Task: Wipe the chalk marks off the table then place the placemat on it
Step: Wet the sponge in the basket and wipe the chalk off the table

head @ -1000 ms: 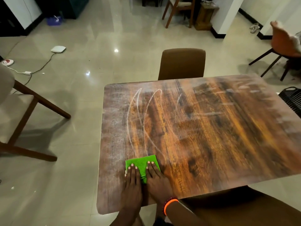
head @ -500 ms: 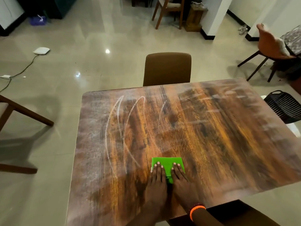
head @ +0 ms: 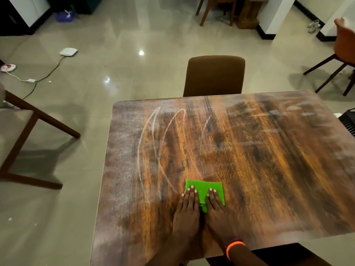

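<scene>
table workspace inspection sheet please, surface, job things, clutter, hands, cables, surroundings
surface: brown wood-grain rectangular table, dusty white smears across much of it
job's things: white curved chalk marks on the left part, not yet wiped; folded bright green cloth flat near the near edge; placemat not seen
clutter: nothing seen on the table
hands: left hand and right hand side by side, fingers straight, pressing on the cloth; orange bracelet on the right wrist
cables: dark cable on the floor running to a flat white device
surroundings: brown padded chair at the far side, wooden-framed chair on the left, glossy beige tiled floor
</scene>
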